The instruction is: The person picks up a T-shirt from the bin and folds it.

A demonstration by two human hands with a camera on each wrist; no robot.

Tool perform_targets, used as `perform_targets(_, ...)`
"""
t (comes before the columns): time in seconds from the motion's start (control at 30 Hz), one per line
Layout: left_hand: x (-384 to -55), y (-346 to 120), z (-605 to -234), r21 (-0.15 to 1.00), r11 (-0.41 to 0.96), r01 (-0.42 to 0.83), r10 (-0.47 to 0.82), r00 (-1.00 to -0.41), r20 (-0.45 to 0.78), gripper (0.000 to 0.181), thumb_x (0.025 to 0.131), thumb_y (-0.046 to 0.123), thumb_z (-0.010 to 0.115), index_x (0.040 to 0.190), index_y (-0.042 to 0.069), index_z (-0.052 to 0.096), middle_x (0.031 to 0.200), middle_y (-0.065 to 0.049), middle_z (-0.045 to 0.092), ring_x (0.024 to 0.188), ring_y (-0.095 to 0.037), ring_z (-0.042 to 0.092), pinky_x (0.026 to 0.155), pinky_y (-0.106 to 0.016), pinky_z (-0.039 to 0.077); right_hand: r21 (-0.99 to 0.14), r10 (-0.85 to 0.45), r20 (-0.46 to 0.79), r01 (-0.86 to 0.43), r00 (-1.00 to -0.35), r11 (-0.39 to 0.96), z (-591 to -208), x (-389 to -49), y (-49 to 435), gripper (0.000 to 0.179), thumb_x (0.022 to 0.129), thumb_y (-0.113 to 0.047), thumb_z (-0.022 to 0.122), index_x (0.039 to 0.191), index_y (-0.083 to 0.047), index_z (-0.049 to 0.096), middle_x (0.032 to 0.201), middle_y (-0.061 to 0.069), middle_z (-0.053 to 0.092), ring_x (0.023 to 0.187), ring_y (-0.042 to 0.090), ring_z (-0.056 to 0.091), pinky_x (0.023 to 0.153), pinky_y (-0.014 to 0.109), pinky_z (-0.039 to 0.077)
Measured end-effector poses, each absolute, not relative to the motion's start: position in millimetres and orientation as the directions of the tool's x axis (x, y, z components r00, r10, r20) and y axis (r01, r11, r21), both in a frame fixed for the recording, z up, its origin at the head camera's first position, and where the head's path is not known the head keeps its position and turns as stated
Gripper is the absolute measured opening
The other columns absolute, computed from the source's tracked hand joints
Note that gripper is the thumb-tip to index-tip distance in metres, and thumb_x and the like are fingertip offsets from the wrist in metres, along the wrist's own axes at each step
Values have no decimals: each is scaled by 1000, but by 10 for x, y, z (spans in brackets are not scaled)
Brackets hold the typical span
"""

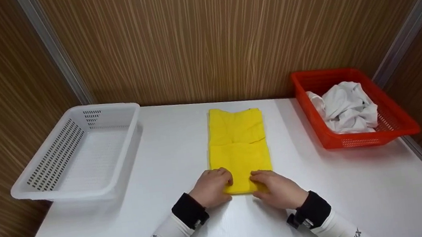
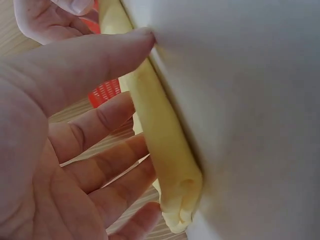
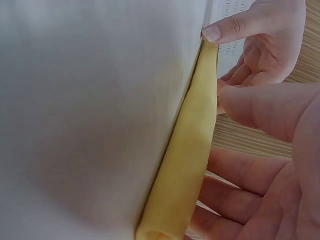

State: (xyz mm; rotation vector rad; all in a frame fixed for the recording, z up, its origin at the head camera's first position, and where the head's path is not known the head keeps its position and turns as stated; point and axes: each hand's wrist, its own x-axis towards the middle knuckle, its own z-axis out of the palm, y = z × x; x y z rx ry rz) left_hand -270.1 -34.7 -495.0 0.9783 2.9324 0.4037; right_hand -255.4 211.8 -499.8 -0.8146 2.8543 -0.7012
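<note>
A folded yellow garment (image 1: 239, 157) lies lengthwise on the white table, with a crosswise fold edge near its middle. At its near left corner, my left hand (image 1: 211, 186) holds the folded edge, fingers on top and thumb at the near side. My right hand (image 1: 280, 188) grips the near right corner in much the same way. In the left wrist view the thick rolled edge of the garment (image 2: 162, 130) runs between thumb and fingers. The right wrist view shows the garment's edge (image 3: 185, 145) along the fingertips, with the left thumb at its far end.
To the left stands a white perforated basket (image 1: 125, 164) with nothing in it. A red basket (image 1: 317, 124) at the back right holds crumpled white cloth (image 1: 346, 107). Wood-patterned panels (image 1: 202, 40) enclose the table (image 1: 173, 138) at the back and sides.
</note>
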Motion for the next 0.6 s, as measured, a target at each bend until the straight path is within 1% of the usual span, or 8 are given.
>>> perform_targets(0.17,-2689,-328,-4957,175,765,620,612,-784,103,13,89,19,78,96,16,67,103,-1,67,102,-21,65,101,-42,48,-449,-521,28,-477,-853,756,-5001,-2558,2122,48,95,-21,73,136,0,62,145,21,59,137,41,54,114,56,42)
perform_targets(0.3,-2666,-318,-4943,143,760,634,622,-773,125,6,95,18,71,97,15,66,101,-1,69,104,-19,67,102,-44,50,-468,-520,21,-468,-854,750,-5010,-2567,2128,53,93,-23,76,138,-1,60,147,21,57,138,40,53,115,55,42)
perform_targets(0.4,-2669,-313,-4924,167,756,632,620,-775,124,6,100,19,64,102,14,61,95,-1,70,100,-19,70,108,-49,48,-496,-513,5,-448,-858,744,-5017,-2574,2131,61,90,-22,80,142,-2,56,150,21,54,140,40,50,116,55,40)
perform_targets(0.47,-2673,-316,-4907,196,746,636,623,-771,131,7,103,19,60,104,13,56,87,0,70,95,-18,72,112,-53,46,-501,-504,0,-437,-864,747,-5014,-2575,2136,64,89,-18,80,144,-2,54,151,21,52,143,41,48,118,56,38)
perform_targets(0.6,-2686,-331,-4895,249,721,647,628,-762,160,8,105,16,55,106,11,50,71,0,65,82,-18,74,116,-56,42,-463,-484,29,-441,-875,769,-5001,-2580,2152,55,92,-2,72,144,0,54,149,23,55,143,43,47,117,59,38)
